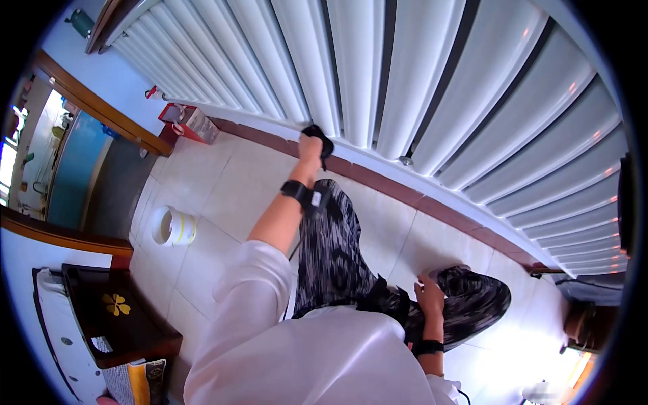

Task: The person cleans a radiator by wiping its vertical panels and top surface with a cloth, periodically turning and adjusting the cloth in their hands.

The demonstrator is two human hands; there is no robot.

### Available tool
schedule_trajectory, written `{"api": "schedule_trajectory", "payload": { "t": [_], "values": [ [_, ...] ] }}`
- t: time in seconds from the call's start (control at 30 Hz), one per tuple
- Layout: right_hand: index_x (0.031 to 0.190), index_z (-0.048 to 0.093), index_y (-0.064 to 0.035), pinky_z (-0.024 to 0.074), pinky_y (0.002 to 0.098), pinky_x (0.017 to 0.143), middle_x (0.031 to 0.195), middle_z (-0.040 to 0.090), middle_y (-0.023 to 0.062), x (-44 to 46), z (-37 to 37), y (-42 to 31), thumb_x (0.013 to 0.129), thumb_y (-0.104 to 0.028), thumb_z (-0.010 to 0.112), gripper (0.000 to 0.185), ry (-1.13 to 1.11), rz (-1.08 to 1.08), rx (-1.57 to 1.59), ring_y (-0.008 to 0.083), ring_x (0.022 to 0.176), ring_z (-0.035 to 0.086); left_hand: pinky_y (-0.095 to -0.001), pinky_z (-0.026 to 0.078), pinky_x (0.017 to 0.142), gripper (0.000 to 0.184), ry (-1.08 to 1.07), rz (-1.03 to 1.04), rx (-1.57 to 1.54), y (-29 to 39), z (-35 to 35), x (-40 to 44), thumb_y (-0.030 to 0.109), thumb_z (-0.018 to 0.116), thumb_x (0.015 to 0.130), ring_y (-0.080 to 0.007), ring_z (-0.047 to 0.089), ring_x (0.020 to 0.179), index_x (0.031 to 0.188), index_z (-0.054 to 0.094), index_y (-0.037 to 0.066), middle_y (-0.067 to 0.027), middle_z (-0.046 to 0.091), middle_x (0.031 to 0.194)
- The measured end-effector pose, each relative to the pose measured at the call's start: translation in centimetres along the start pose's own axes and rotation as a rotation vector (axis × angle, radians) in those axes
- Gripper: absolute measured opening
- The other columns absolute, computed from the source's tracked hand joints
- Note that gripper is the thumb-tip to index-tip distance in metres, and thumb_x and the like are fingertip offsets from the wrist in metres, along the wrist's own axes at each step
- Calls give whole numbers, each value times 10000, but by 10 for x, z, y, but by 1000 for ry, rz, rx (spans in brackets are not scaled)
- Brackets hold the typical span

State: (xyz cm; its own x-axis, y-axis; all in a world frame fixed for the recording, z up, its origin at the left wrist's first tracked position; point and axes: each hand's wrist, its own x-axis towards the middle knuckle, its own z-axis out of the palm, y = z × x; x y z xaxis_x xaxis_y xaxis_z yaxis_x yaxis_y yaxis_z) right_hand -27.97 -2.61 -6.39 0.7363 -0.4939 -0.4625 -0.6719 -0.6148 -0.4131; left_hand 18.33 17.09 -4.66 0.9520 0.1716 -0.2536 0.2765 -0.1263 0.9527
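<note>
Black cloth (326,144), one — grasped by left hand (310,148) at one radiator (356,74); right hand (429,298) slack, unclenched — one bucket (181,227).

The left arm (273,226) stretches forward, nearly straight, the left hand (310,149) with fingers mostly hidden; the right hand (430,299) sits near the right knee (496,294), fingers loosely bent.

A crumpled black cloth-like piece (325,143) is held in the left fingers (310,144), right at the lower edge of the white radiator (356,67); whether they touch is unclear. The radiator has glossy, rounded columns with dark gaps between some.
</note>
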Motion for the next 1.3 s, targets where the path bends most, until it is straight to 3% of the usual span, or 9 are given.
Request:
{"api": "schedule_trajectory", "payload": {
  "t": [0.27, 0.43, 0.63, 0.67, 0.7, 0.8, 1.0, 1.2, 1.3],
  "values": [
    [1138, 586, -169, 493, 383, 799, 984, 666, 91, 4, 0, 0, 833, -285, 589, 327, -3, -12, -25, 277, 893, 641, -361, 438, 832, 620, -401, -140, 66, -4, 49, -84, 52, 389, 848, -317, 533, 1061, 1421, 158, 0, -230, 477, 1240],
    [1098, 611, -136, 493, 385, 782, 1001, 660, 89, 5, 3, 1, 817, -284, 599, 318, 52, -40, -17, 275, 888, 636, -317, 441, 641, 230, -737, -10, -34, -2, 54, -123, -65, 428, 636, -190, 544, 709, 829, 534, -1, -61, 549, 733],
    [1153, 576, -95, 495, 315, 756, 1039, 652, 86, 11, 4, 11, 846, -251, 600, 345, 198, -176, 529, 218, 897, 648, -270, 443, 807, 510, -1257, -275, 37, 12, 64, -210, -52, 480, 688, -186, 559, 946, 1196, 505, -13, -48, 570, 1065],
    [1205, 543, -70, 484, 289, 773, 1100, 630, 74, 15, -2, 14, 876, -248, 584, 376, 106, -17, 992, 197, 949, 629, -292, 448, 813, 491, -1310, 244, -24, 3, 70, -222, -15, 499, 734, -204, 555, 964, 1224, 482, -19, -83, 588, 1087],
    [1268, 484, -46, 460, 308, 840, 1207, 570, 77, 1, -32, -2, 903, -288, 554, 443, 111, 13, 1260, 195, 1055, 582, -321, 458, 810, 466, -1237, 460, 472, 14, 66, -236, 50, 545, 786, -267, 579, 995, 1243, 465, 2, -136, 603, 1119],
    [1414, 271, -46, 305, 365, 1031, 1426, 342, 99, -13, -66, -8, 917, -316, 536, 624, 195, -174, 1469, 229, 1299, 353, -381, 476, 789, 364, -1188, 1080, 306, 33, 61, -283, -59, 565, 759, -324, 572, 1014, 1086, 589, 100, -119, 586, 1127],
    [1327, 399, -11, 295, 287, 1027, 1282, 484, 69, -8, -82, -29, 860, -191, 632, 553, 22, -384, 1370, 158, 1206, 425, -261, 448, 802, 279, -1350, 90, 55, 21, 69, -295, 130, 561, 891, -181, 579, 942, 1143, 545, 12, -110, 620, 1019],
    [1114, 566, -32, 492, 288, 816, 978, 637, 34, 6, -60, -35, 841, -227, 641, 344, -182, -16, 1832, 137, 899, 619, -321, 467, 836, 409, -1096, 718, 348, 5, 58, -267, 141, 572, 891, -244, 569, 1037, 1263, 454, 21, -153, 554, 1169],
    [1081, 591, -41, 483, 292, 768, 984, 632, 47, 13, -113, -9, 807, -216, 675, 336, 335, -142, 1754, 125, 850, 615, -354, 451, 905, 420, -865, 1206, 373, 74, 42, -254, 94, 565, 875, -279, 494, 1172, 1275, 454, 26, -174, 498, 1259]
  ]
}}
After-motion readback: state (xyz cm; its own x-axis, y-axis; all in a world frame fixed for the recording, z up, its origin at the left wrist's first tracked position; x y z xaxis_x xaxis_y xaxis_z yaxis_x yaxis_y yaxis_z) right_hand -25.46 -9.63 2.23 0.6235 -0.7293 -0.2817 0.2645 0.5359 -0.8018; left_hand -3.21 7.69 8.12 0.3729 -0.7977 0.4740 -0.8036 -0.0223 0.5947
